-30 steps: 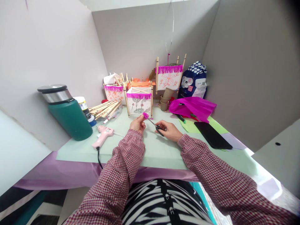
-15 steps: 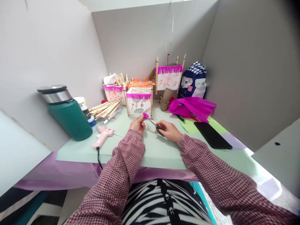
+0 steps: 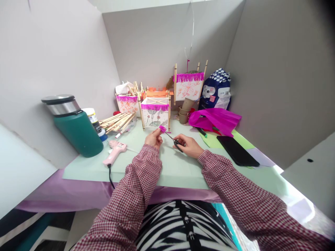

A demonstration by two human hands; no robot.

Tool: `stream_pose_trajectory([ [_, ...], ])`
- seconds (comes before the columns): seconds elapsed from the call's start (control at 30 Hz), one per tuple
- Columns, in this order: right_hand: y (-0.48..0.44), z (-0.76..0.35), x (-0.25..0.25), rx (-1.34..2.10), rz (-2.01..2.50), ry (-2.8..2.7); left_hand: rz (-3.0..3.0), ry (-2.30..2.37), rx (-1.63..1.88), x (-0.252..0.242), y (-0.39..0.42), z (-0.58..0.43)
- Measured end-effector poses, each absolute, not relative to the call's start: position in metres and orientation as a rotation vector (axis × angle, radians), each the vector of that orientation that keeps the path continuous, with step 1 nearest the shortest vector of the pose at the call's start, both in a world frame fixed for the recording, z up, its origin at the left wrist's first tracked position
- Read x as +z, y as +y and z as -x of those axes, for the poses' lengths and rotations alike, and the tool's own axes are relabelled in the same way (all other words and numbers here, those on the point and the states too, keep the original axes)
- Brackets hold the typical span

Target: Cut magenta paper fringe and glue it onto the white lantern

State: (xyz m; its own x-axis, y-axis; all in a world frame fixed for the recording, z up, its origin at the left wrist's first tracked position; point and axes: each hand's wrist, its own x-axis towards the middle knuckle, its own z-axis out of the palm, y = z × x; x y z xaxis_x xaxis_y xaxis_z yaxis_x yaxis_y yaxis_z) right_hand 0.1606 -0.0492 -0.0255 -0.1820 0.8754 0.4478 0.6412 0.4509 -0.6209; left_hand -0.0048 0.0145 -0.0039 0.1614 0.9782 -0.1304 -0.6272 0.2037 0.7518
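My left hand pinches a small folded piece of magenta tissue paper above the pale green table mat. My right hand is closed round the black handles of small scissors, whose blades point up and left at the magenta paper. Both hands hover at the middle of the mat, just in front of a small paper lantern with wooden posts and a magenta fringe.
A pink glue gun lies left of my hands, beside a green flask and a glue bottle. Wooden sticks, more lanterns, paper cups, magenta tissue, a spotted bag and a black phone fill the back and right.
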Motion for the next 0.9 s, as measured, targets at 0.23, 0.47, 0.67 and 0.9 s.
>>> stream_pose_trajectory([
  [0.23,-0.0483,-0.1624,-0.0267,0.372,1.287,-1.926,-0.632,0.696,1.247,-0.0057,0.0163,0.0056],
  [0.47,-0.0478,-0.1639,-0.0281,0.356,1.290,-1.938,-0.631,0.703,1.248,-0.0040,0.0152,0.0052],
  [0.67,-0.0472,-0.1634,-0.0278,0.350,1.295,-1.940,-0.627,0.700,1.253,-0.0036,0.0148,0.0050],
  [0.9,-0.0485,-0.1618,-0.0253,0.355,1.294,-1.935,-0.648,0.733,1.251,-0.0013,0.0114,0.0036],
])
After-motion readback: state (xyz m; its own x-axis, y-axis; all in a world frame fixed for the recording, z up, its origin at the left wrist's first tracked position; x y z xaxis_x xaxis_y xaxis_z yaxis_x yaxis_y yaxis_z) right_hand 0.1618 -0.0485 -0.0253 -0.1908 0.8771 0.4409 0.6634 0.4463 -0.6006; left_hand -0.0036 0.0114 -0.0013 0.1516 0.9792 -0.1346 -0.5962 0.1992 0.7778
